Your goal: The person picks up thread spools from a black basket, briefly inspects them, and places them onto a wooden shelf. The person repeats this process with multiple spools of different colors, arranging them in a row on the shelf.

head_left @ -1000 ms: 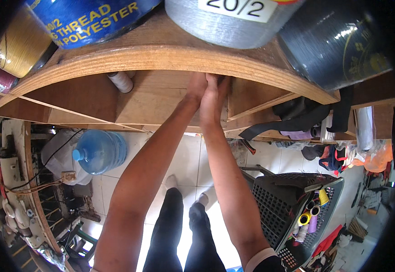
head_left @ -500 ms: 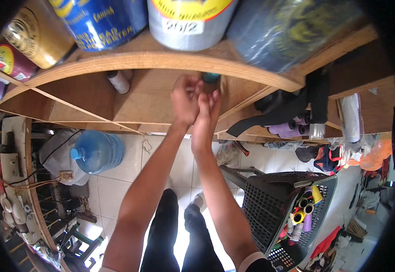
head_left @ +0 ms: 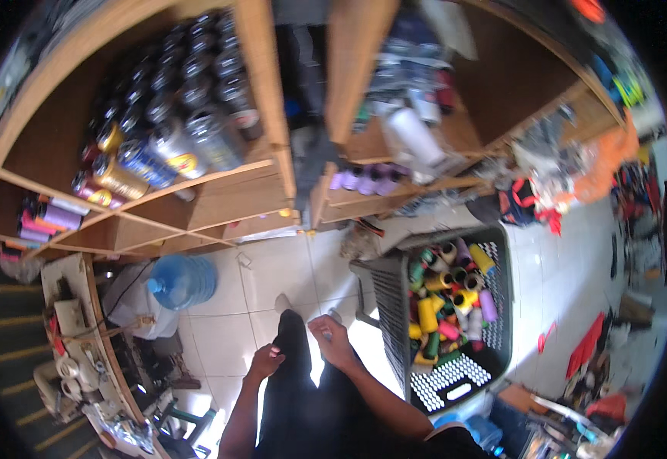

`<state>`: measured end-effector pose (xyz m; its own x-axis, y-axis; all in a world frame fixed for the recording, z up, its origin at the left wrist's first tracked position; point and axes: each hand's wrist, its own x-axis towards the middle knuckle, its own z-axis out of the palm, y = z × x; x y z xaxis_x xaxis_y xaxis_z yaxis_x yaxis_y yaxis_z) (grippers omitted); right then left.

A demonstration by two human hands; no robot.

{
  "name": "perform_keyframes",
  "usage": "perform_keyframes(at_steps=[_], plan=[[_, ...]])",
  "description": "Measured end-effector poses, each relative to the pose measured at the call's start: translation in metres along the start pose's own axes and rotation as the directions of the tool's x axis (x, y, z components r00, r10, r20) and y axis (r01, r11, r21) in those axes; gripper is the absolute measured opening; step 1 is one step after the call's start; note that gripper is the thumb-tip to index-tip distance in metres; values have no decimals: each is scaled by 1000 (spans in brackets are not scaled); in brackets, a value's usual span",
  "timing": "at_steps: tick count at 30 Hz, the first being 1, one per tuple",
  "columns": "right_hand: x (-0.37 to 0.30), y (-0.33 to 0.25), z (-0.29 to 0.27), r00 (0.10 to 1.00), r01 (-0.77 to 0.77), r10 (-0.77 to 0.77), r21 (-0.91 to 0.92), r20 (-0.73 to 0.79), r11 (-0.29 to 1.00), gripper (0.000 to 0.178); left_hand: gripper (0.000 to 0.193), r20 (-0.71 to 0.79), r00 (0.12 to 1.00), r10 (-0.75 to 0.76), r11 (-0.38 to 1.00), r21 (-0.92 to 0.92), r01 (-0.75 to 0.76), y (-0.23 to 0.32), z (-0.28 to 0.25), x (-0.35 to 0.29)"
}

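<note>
My left hand [head_left: 266, 361] is over my left leg, fingers curled in and thumb against them, with nothing visible in it. My right hand [head_left: 333, 341], a little further forward and to the right, is also closed. Whatever its bent fingers hold, if anything, is too small and blurred to name. Both are apart from each other and away from the shelf. Nearest to the right hand is a dark plastic basket [head_left: 391, 325] containing many thread spools [head_left: 427, 314] in yellow, green, purple, red and white.
Ahead stands a wooden shelf unit [head_left: 230, 200] with large thread cones [head_left: 212, 139] and purple spools [head_left: 379, 179] in its compartments. On the left are a blue water jug [head_left: 184, 281] and a sewing machine [head_left: 79, 367]. Plastic bags [head_left: 590, 172] and a red cloth [head_left: 586, 344] lie to the right.
My hands have come out of the shelf compartment, back toward my body, and separated. The view has drawn back and turned right, showing more of the shelves and the basket.
</note>
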<state>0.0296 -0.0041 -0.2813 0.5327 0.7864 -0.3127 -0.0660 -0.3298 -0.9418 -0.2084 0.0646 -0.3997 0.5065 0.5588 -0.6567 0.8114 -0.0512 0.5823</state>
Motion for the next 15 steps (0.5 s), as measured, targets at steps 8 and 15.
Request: perform_keyframes(at_steps=[8,15], plan=[[-90,18,-129,855,-24,-91,-214,-510,977,13,12,159,987,39,972,-237,0,-51,7,36],[-130,104,-198,523,-190,27,-86,-852,978,12,25,241,915,-324,890,-251,381,25,-2,6]])
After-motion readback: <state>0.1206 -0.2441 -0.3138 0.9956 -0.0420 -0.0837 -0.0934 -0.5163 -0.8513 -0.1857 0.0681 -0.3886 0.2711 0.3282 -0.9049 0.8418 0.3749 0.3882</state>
